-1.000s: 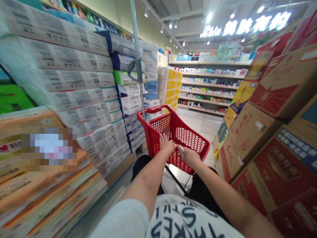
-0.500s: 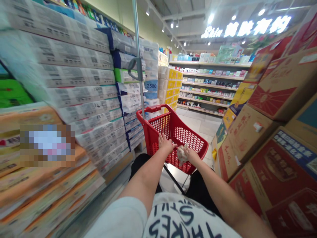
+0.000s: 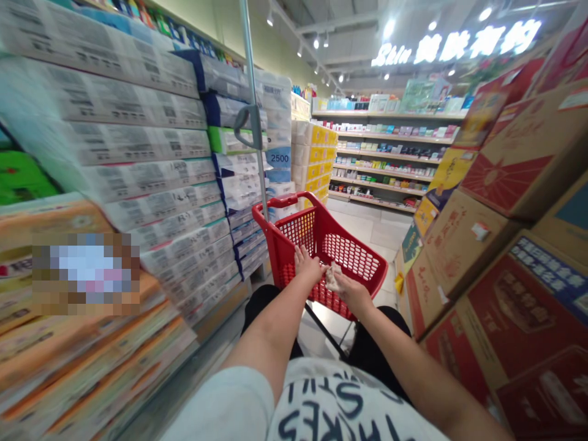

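A red plastic shopping cart (image 3: 356, 248) with perforated walls and a tall metal pole (image 3: 252, 67) stands in front of me. At the cart's near side, my left hand (image 3: 306, 264) rests with its fingers stretched out and apart. Just right of it, my right hand (image 3: 351, 292) is closed on a crumpled off-white cloth (image 3: 333, 277), pressed near the cart's near wall. The cloth lies close to the fingertips of my left hand.
Stacked white tissue packs (image 3: 151, 141) line the left side, with orange packs (image 3: 92, 361) nearer to me. Cardboard boxes (image 3: 505, 177) are piled along the right. Ahead, shelves (image 3: 390, 136) of small packages stand beyond the tiled floor (image 3: 358, 220).
My right hand has moved slightly left and up with the cloth, closer to my left hand. The cloth now shows less below the hand. My left hand stays about where it was.
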{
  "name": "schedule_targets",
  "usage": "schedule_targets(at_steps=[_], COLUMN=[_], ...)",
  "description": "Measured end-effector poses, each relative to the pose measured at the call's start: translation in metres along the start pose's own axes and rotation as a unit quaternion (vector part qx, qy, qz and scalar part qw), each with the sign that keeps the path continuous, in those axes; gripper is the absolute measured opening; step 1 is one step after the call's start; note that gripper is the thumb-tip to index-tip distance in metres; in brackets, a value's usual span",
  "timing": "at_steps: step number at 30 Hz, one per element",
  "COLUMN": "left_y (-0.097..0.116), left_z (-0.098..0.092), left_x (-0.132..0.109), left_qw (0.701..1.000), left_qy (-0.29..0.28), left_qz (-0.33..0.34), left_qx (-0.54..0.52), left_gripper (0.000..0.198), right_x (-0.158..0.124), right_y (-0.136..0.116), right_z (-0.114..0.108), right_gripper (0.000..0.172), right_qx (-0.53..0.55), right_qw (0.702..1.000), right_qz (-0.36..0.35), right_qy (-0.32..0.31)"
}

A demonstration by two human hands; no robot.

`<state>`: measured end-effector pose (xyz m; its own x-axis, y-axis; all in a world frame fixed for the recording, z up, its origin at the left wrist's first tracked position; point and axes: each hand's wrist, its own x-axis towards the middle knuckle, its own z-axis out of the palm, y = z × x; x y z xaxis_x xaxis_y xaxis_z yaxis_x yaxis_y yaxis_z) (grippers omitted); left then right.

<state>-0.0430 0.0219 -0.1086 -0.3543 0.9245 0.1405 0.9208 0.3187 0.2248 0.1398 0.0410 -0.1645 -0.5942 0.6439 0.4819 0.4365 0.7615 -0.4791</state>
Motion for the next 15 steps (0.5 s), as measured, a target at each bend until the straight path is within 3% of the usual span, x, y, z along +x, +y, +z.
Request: schedule_targets(at_steps=[2, 5, 8, 13, 15], left_y=[0.0, 0.001, 0.002, 0.003, 0.003], left_z=[-0.001, -0.002, -0.002, -0.002, -0.003], left_x=[0.0, -0.001, 0.0, 0.0, 0.0], left_qw=[1.0, 1.0, 1.0, 1.0, 1.0], left_qy=[-0.003, -0.012, -0.008, -0.008, -0.015], left_qz=[0.005, 0.004, 0.002, 0.006, 0.006], left_qx=[0.0, -0.003, -0.004, -0.011, -0.022], left_gripper=[0.059, 0.059, 0.059, 0.061, 0.061], right_x=[-0.003, -0.004, 0.0, 0.012, 0.015], right_y=[0.0, 0.001, 0.003, 0.001, -0.001], right_z=[-0.006, -0.018, -0.029, -0.034, -0.031], right_gripper=[0.044, 0.032, 0.032, 0.035, 0.033], right_qx=[-0.047, -0.094, -0.129, -0.101, -0.072], right_qw=[0.999, 0.993, 0.983, 0.963, 0.966], right_qz=[0.001, 0.074, 0.124, 0.237, 0.231], right_qy=[-0.008, -0.018, -0.051, -0.083, -0.09])
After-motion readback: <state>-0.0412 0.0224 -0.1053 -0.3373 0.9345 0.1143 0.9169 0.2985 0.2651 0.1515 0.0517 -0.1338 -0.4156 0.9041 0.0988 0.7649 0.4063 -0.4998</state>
